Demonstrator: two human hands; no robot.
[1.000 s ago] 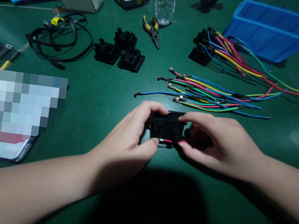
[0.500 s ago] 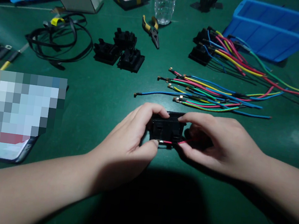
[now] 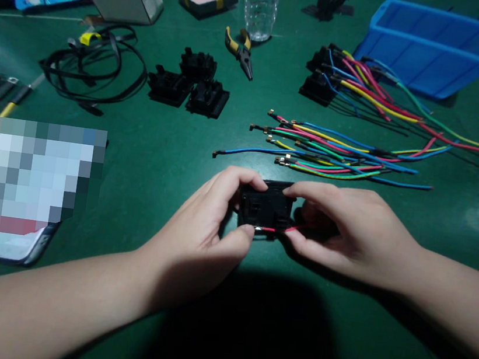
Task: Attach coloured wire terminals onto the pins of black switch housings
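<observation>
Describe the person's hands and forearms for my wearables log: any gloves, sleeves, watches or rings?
Both the left hand and right hand are bare, without gloves. The forearms show no sleeves, and no watch, band or ring is visible on either.

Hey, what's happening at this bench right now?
A person holds a small black connector block over a green table. The left hand grips its left side, and the right hand pinches a red wire at the block's lower edge. Beyond the hands lie loose coloured wires, three more black blocks, pliers, a blue bin and two blocks already wired.
</observation>
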